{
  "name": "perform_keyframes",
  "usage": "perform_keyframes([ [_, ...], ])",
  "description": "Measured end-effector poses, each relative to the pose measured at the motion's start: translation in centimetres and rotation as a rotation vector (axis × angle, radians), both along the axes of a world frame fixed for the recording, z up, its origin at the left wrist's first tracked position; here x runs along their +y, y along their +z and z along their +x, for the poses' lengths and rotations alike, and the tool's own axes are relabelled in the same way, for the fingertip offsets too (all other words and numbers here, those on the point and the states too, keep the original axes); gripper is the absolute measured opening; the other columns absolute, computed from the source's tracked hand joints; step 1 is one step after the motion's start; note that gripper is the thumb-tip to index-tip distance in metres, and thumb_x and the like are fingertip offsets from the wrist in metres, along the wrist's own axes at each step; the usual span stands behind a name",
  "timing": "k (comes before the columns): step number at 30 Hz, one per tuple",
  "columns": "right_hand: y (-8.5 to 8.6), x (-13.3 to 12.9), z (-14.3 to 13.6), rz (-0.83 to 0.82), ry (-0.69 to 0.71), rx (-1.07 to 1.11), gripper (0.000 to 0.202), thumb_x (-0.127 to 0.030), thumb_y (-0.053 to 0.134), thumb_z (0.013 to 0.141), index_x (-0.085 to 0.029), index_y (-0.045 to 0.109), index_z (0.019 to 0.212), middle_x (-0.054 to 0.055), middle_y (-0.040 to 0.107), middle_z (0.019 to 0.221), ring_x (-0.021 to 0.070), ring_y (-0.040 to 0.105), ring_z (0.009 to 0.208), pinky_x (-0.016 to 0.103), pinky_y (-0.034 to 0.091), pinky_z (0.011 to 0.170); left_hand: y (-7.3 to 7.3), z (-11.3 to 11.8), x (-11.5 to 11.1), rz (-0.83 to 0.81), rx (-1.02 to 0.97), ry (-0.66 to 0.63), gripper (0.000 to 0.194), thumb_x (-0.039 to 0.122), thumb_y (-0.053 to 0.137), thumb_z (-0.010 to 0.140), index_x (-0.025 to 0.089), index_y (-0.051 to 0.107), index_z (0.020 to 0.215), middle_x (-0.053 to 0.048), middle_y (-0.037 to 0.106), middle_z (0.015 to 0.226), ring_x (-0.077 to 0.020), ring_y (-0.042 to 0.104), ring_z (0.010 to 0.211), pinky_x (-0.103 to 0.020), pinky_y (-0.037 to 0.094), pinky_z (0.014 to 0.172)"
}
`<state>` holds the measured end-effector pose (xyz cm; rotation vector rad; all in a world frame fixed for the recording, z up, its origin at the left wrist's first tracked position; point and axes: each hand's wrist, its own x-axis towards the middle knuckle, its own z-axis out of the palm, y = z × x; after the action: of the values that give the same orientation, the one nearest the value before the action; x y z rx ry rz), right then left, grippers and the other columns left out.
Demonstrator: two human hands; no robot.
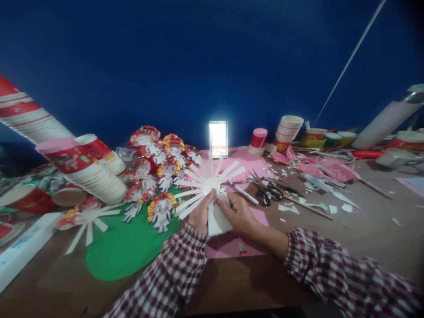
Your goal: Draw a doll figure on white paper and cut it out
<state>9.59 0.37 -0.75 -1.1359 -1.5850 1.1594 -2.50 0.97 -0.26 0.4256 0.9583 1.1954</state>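
Observation:
Near the middle of the head view, a white paper cup cut into strips fans out like a star, its strips spread around a round base. My left hand is closed on it from below, thumb near the base. A plain white piece hangs below the base, and my right hand pinches it from the right side. Both hands are close together above a pink sheet. How the white piece joins the strips cannot be made out.
Paper figures stand on a green sheet at left, beside stacked cups and a second strip fan. Black scissors, a white pen, a wooden stick and paper scraps lie to the right.

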Motion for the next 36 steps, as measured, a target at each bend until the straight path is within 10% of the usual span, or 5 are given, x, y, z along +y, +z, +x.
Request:
perform_keyframes([
  [36,-1.3,0.0,0.2,-0.029,-0.074,0.126,0.024,-0.042,0.049,0.088,-0.019,0.056,0.089,0.001,0.058,0.074,0.0134,0.052,0.063,0.023,0.041,0.053,0.5,0.0,-0.9,0.075,-0.005,-0.047,0.030,0.034,0.075,0.064,0.013,0.066,0.084,-0.004,0.070,0.071,-0.0199,0.067,0.069,-0.028,0.052,0.066],
])
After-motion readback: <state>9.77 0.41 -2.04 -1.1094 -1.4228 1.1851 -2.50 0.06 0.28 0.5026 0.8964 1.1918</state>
